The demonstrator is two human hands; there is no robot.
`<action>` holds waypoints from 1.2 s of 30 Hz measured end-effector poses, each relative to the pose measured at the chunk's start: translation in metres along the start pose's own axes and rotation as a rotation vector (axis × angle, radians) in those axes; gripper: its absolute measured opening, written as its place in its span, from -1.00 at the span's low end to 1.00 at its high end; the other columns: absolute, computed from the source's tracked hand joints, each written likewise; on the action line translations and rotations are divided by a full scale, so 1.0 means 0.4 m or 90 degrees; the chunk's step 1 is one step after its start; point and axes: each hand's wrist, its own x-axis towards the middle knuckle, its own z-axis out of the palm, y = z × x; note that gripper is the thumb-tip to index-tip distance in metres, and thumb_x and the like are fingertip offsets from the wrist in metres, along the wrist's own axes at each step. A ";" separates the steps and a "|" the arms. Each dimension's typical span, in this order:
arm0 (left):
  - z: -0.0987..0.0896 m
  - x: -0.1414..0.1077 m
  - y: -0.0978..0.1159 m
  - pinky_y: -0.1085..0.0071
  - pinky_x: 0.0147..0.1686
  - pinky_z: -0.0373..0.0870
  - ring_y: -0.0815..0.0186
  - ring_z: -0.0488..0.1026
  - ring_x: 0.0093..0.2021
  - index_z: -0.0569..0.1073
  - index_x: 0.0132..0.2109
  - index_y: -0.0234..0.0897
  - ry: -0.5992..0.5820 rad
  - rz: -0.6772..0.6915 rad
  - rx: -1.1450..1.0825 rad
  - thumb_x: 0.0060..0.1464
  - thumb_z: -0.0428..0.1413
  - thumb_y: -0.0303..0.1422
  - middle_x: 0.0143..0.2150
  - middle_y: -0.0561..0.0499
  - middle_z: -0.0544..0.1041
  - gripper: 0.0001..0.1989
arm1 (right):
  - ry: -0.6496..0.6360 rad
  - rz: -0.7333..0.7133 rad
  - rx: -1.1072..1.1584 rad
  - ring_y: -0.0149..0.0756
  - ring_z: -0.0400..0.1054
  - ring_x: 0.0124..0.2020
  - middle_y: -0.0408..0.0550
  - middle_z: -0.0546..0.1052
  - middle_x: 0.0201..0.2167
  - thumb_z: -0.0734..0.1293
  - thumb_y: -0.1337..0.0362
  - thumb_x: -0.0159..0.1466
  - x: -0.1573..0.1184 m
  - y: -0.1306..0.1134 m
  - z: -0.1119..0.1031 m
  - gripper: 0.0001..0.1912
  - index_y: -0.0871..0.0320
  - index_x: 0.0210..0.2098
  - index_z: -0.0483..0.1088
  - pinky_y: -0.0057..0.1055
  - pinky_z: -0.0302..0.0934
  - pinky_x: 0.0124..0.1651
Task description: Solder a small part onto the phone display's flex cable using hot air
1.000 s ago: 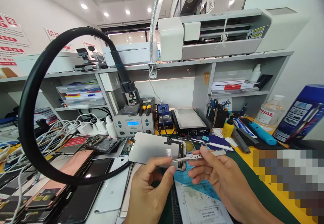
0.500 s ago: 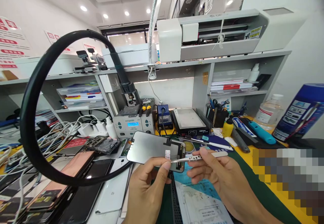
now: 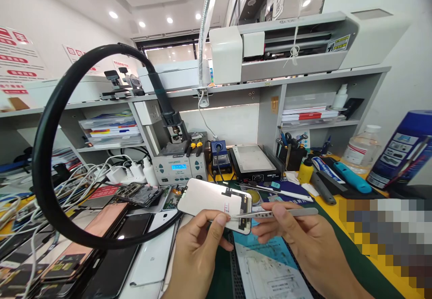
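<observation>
A phone screen [image 3: 205, 196], its pale back facing me, is gripped along its lower edge by my left hand [image 3: 202, 245]. A small label with red print and a dark flex cable show near the screen's right end. Between the thumb and fingers of my right hand [image 3: 297, 231] are metal tweezers [image 3: 293, 212] with holes along the arm. The tweezer tips lie over the screen close to my left thumb; whether they touch anything is too small to tell. Below the hands lies a blue and white printed sheet [image 3: 270, 267].
A thick black hose [image 3: 42, 155] loops at the left, its end tool upright at the hot air station [image 3: 178, 166]. Several phones, including a white one [image 3: 155, 249], and tangled cables cover the left. A heating plate [image 3: 254, 159], a yellow bottle [image 3: 305, 170] and a blue can [image 3: 401, 150] stand behind and right.
The screen has tilted, and its back now looks whiter. My right hand and the tweezers have shifted slightly right. My left hand still holds the screen.
</observation>
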 end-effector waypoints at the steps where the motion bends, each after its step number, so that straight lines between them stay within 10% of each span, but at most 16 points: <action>1: -0.001 0.001 0.001 0.50 -0.38 0.36 0.36 0.53 -0.51 0.60 -0.31 -0.21 -0.007 -0.003 -0.010 0.18 0.23 -0.05 -0.43 0.07 0.58 -0.69 | 0.005 -0.011 -0.012 -0.03 0.65 -0.43 0.15 0.72 -0.43 0.46 -0.12 0.28 -0.001 0.000 -0.001 -0.54 0.19 -0.20 0.68 -0.24 0.59 -0.31; 19: -0.010 0.010 -0.005 0.51 -0.40 0.42 0.39 0.52 -0.49 0.63 -0.29 -0.22 -0.017 -0.024 -0.045 0.06 0.33 -0.07 -0.34 0.05 0.62 -0.70 | -0.029 -0.215 -0.128 -0.18 0.64 -0.47 -0.06 0.74 -0.40 0.38 0.12 0.42 -0.012 0.009 -0.023 -0.80 -0.02 -0.08 0.64 -0.40 0.60 -0.36; 29: -0.014 0.008 -0.005 0.46 -0.38 0.43 0.30 0.53 -0.48 0.63 -0.31 -0.20 0.002 -0.004 -0.009 0.08 0.30 -0.03 -0.45 0.05 0.59 -0.68 | 0.295 -0.329 -0.216 -0.07 0.56 -0.09 0.03 0.65 -0.21 0.25 -0.03 0.48 0.035 -0.019 -0.074 -0.62 0.07 -0.25 0.55 -0.19 0.40 0.03; 36: -0.010 0.004 -0.010 0.44 -0.37 0.48 0.32 0.52 -0.49 0.63 -0.34 -0.19 -0.018 0.038 -0.012 0.04 0.33 0.02 -0.31 0.02 0.62 -0.65 | 0.040 -0.177 -0.293 -0.30 0.21 -0.50 -0.22 0.31 -0.55 0.18 -0.12 0.49 0.042 -0.033 -0.073 -0.56 0.09 -0.18 0.45 -0.38 0.14 -0.42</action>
